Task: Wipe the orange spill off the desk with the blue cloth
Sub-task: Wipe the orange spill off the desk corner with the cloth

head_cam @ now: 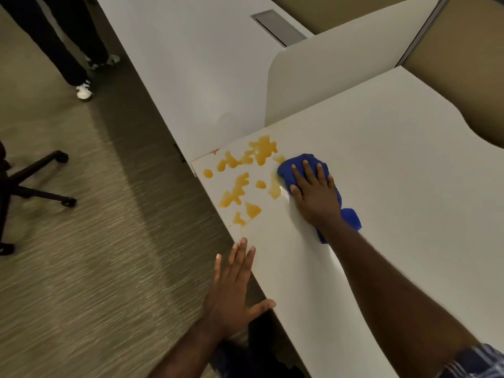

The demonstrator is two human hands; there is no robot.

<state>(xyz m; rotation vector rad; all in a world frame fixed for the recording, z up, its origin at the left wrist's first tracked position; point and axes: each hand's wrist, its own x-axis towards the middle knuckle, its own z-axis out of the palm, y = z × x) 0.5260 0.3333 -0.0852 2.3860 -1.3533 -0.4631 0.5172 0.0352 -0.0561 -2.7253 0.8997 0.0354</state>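
On the white desk [381, 173], near its left corner, an orange spill [240, 181] lies in scattered blobs and puddles, the largest patch close to the far edge and smaller drops trailing toward the near edge. Just right of the spill sits the blue cloth [300, 165], bunched up, its left edge touching the nearest orange patches. A wet, pale smear shows beside the cloth's near left side.

Flat on top of the cloth rests the right hand [313, 192], palm down, fingers spread and pointing toward the far-left, pressing the cloth to the desk rather than gripping it. Part of the cloth sticks out behind the wrist on the right side. The right forearm runs back across the desk toward the lower right, where a striped sleeve [477, 361] shows at the picture's corner.

At the desk's near edge the left hand [234, 290] is open and empty, fingers straight and together, thumb splayed out and touching the desk's rim; the fingertips reach just onto the edge below the spill.

Beyond the desk stands a cream divider [341, 66], and another white worktop [191, 50] stretches away behind it. Carpet [95, 241] covers the floor at left, with a black chair base [35, 184] on it. Farther off stand 2 dark-trousered legs [54, 36] in white shoes.
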